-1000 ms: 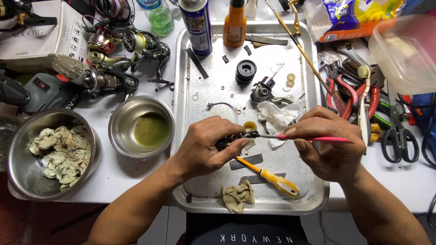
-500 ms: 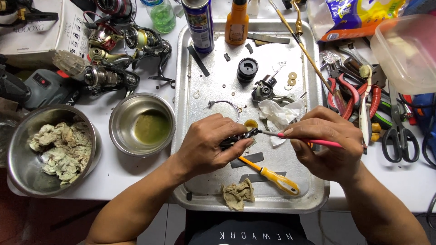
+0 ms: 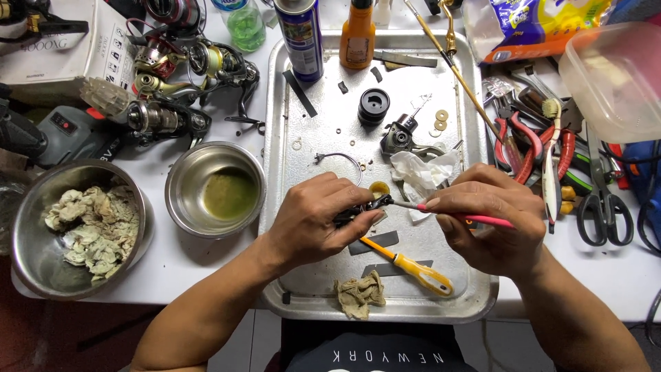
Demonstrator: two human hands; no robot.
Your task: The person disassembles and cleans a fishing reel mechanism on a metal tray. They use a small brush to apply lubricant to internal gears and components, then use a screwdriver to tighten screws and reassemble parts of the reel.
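Observation:
Over a metal tray (image 3: pixel 313 275), my left hand (image 3: pixel 313 217) grips a small dark reel part (image 3: pixel 358 212). My right hand (image 3: pixel 492 224) holds a thin pink-handled brush (image 3: pixel 475 219), its tip touching the part near my left fingertips. Under the hands lie a yellow-handled screwdriver (image 3: pixel 416 269), a crumpled white tissue (image 3: pixel 427 172) and a dirty rag (image 3: pixel 359 295). Farther back on the tray sit a black round cap (image 3: pixel 374 105), a reel body piece (image 3: pixel 399 138), a wire bail (image 3: pixel 337 160) and small washers (image 3: pixel 441 117).
Left of the tray stand a steel bowl with greenish liquid (image 3: pixel 217 189) and a bowl of used rags (image 3: pixel 76 227). Fishing reels (image 3: pixel 172 83) and a drill (image 3: pixel 55 134) crowd the back left. A spray can (image 3: pixel 301 34), orange bottle (image 3: pixel 358 31), pliers (image 3: pixel 530 138), scissors (image 3: pixel 602 200) and a plastic box (image 3: pixel 616 76) surround it.
The brush tip has shifted slightly along the small part; both hands stay in nearly the same place over the tray.

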